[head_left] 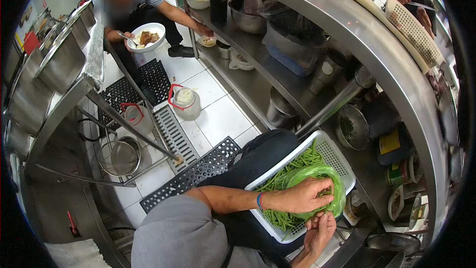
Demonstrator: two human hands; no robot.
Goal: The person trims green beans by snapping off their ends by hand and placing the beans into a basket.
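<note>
A white plastic basket (342,155) full of green beans (297,161) rests by my legs. On the beans lies a light green plastic bag (338,201), bunched up. My left hand (302,196), with a blue and red band at the wrist, is over the bag, its fingers curled and closed. Just below it is my right hand (320,231), thumb and fingertips pinched together at the bag's near edge. Whatever is between the fingers of either hand is too small or hidden to name.
A steel counter with lower shelves (248,52) curves along the right, holding pots and bowls. Across the aisle, a crouching person (144,0) holds a bowl of food (148,37). A red-handled container (186,104) and black rubber mat (198,173) are on the tiles.
</note>
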